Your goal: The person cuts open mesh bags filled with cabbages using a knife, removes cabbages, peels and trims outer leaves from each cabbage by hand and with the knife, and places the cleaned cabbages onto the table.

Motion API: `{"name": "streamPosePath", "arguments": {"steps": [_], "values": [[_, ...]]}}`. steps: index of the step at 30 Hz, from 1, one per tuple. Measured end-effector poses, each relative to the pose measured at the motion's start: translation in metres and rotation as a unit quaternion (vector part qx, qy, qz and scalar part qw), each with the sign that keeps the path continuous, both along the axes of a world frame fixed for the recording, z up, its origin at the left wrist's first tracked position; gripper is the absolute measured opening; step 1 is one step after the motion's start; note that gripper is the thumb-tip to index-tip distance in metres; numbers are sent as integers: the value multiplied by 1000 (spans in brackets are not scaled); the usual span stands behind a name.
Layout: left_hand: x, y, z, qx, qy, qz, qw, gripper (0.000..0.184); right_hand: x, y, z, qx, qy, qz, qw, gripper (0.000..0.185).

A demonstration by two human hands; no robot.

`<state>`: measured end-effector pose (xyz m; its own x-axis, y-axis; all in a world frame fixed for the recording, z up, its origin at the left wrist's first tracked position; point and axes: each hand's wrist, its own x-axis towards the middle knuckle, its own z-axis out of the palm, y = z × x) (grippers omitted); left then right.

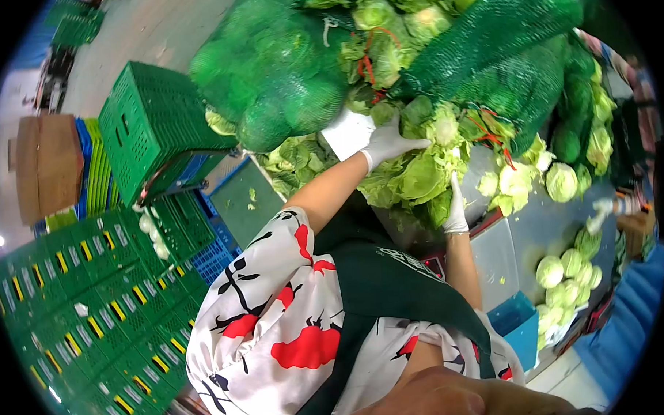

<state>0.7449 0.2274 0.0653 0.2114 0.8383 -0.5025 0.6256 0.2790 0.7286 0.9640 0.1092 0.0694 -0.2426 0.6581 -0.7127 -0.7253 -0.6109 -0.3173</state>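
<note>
A loose-leaved green cabbage lies between my gloved hands on the work surface. From the left, my left hand reaches over the leaves with its thumb stretched out and its fingers spread. Its other fingertips are partly lost among leaves. My right hand grips the cabbage's near right side, one finger pointing up along it and the rest hidden by leaves. Just beyond stand green net sacks of cabbages, some with red ties.
Trimmed cabbages are piled at the right, near a co-worker's gloved hand. A blue bin stands at the lower right. Stacked green crates and a wall of green crates fill the left, beside a cardboard box.
</note>
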Motion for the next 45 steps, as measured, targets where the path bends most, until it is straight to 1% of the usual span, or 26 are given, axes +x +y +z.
{"name": "streamPosePath", "arguments": {"steps": [5, 9, 10, 11, 13, 16, 18, 20, 21, 23, 24, 25, 26, 27, 28, 30, 31, 32, 35, 37, 39, 40, 41, 42, 44, 45], "values": [[-19, -1, -15, -10, -91, 9, 996, 116, -18, -3, -8, -9, 32, 2, 999, 58], [-40, -13, -22, -21, -215, 29, 976, 98, -38, -25, -15, 72, -76, -1, 995, 58], [-39, -22, -53, 45, -187, 37, 981, 96, -54, -30, 10, 67, -78, 12, 995, 58], [-61, -34, 21, 22, -234, 28, 972, 97, -67, -37, 30, 73, -73, 17, 995, 57], [-81, -56, 43, 98, -199, 37, 974, 105, -87, -55, 61, 81, -65, 26, 994, 54], [-130, -95, 79, 161, -209, 83, 961, 98, -91, -75, 75, 103, -138, 89, 981, 40], [-165, -124, 103, 213, -245, 146, 935, 93, -118, -60, 108, 179, -256, 169, 935, 42], [-200, -159, 112, 240, -266, 223, 906, 89, -146, -48, 117, 250, -309, 203, 895, 57], [-217, -177, 115, 252, -262, 261, 894, 87, -159, -38, 117, 296, -301, 276, 864, 59], [-251, -224, 93, 263, -166, 318, 896, 89, -188, -17, 120, 378, -276, 414, 781, 62], [-261, -252, 66, 240, -352, 366, 828, 81, -212, -9, 119, 434, -314, 431, 726, 63], [-267, -276, 62, 211, -427, 418, 774, 72, -242, -5, 120, 488, -350, 443, 666, 64], [-272, -301, 58, 187, -497, 469, 706, 63, -274, -2, 130, 459, -262, 478, 702, 67], [-275, -318, 54, 180, -471, 518, 691, 56, -304, -1, 139, 422, -171, 508, 731, 70], [-278, -335, 50, 172, -443, 565, 675, 49, -323, -4, 124, 440, -159, 530, 707, 74], [-297, -363, 15, 95, -482, 621, 611, 52, -358, -17, 108, 399, -112, 554, 722, 86], [-303, -360, 28, 60, -570, 635, 518, 51, -371, -23, 96, 396, -127, 549, 725, 87], [-307, -349, 37, 75, -558, 640, 523, 51, -381, -27, 79, 384, -118, 550, 732, 88], [-327, -322, 10, 74, -620, 619, 475, 53, -405, -24, 31, 357, -115, 543, 751, 92], [-351, -313, -93, 23, -634, 593, 496, 53, -416, -14, 1, 322, -152, 523, 775, 96], [-374, -271, -142, -83, -655, 586, 469, 56, -423, 2, -63, 405, -274, 508, 709, 78], [-374, -254, -177, -75, -551, 620, 553, 57, -431, 14, -74, 355, -313, 530, 704, 86], [-373, -236, -203, -65, -436, 643, 627, 59, -436, 20, -80, 400, -308, 488, 711, 89], [-378, -214, -206, -99, -442, 663, 596, 57, -446, 39, -79, 285, -386, 628, 613, 89], [-385, -178, -205, -173, -449, 694, 535, 55, -443, 45, -96, 249, -429, 645, 581, 82], [-380, -176, -206, -146, -409, 691, 578, 53, -436, 42, -112, 245, -412, 655, 584, 78]]}}
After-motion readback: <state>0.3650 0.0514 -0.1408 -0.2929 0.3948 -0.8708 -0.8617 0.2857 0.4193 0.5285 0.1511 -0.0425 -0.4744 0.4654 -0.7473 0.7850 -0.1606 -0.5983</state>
